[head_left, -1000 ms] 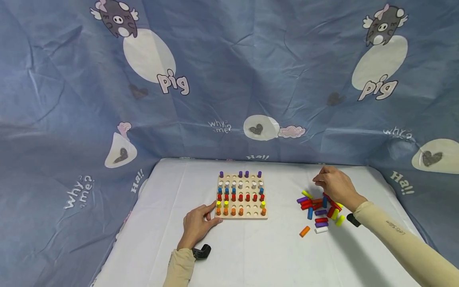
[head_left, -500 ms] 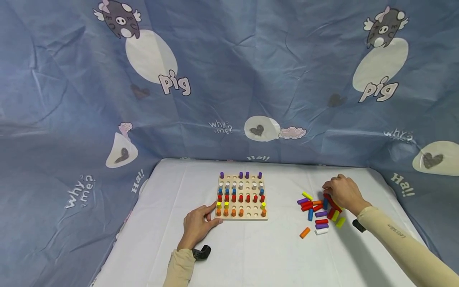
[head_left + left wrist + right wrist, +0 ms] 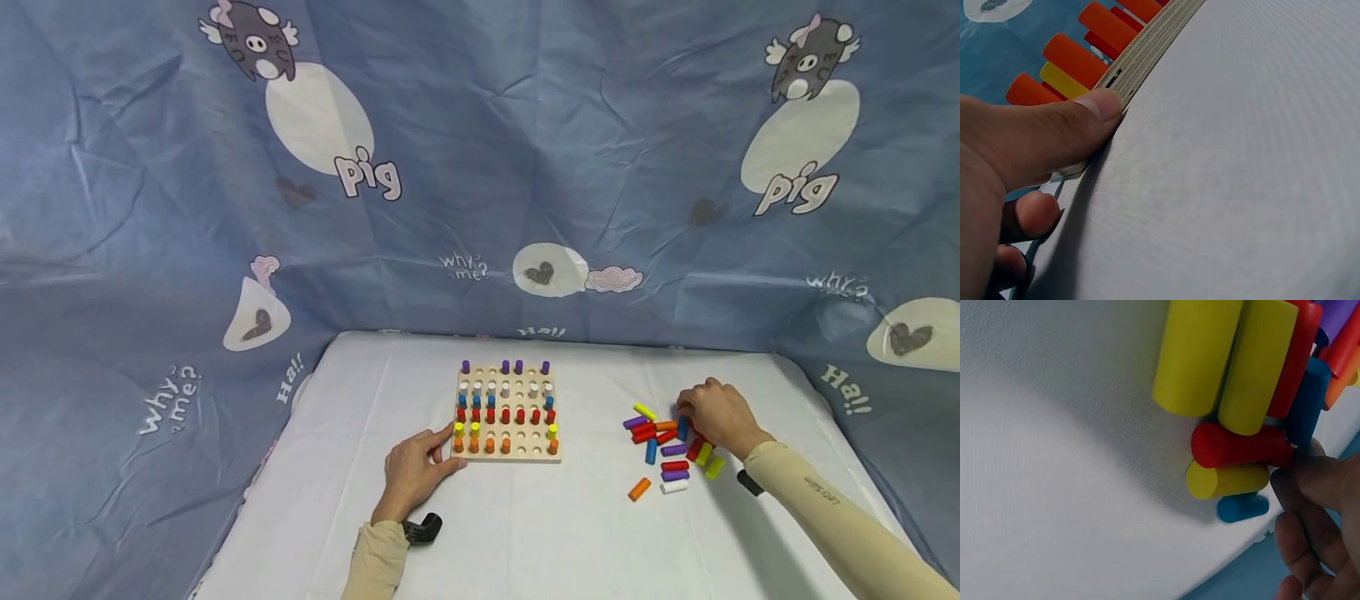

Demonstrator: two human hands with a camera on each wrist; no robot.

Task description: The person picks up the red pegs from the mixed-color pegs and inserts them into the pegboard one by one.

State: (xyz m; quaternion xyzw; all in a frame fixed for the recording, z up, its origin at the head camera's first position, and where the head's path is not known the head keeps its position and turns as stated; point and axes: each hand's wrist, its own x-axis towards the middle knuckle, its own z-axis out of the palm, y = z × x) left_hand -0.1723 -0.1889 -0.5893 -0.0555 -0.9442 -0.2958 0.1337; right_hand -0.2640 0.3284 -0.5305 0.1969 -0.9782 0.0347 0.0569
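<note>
A wooden pegboard (image 3: 525, 437) stands left of the table's middle, with rows of purple, white, blue, red, yellow and orange pegs. My left hand (image 3: 411, 468) holds its front left corner. In the left wrist view the thumb (image 3: 1094, 109) presses the board's layered edge (image 3: 1141, 62), below the orange pegs (image 3: 1075, 59). At the right, my right hand (image 3: 720, 414) reaches into a loose heap of coloured pegs. Its thumb and index finger pinch the end of a blue peg (image 3: 1307, 403), close beside a red peg (image 3: 1241, 447). The fingertips' contact is partly hidden.
Loose pegs lie spread left of and below my right hand, among them an orange peg (image 3: 640, 489), a white peg (image 3: 675, 486) and a yellow peg (image 3: 645, 412). A white cloth covers the table (image 3: 570, 533). Blue patterned fabric (image 3: 480, 183) hangs behind it.
My right hand has come down from above the heap, its fingers now at the blue peg. The left hand stays at the board's corner. The view has shifted slightly.
</note>
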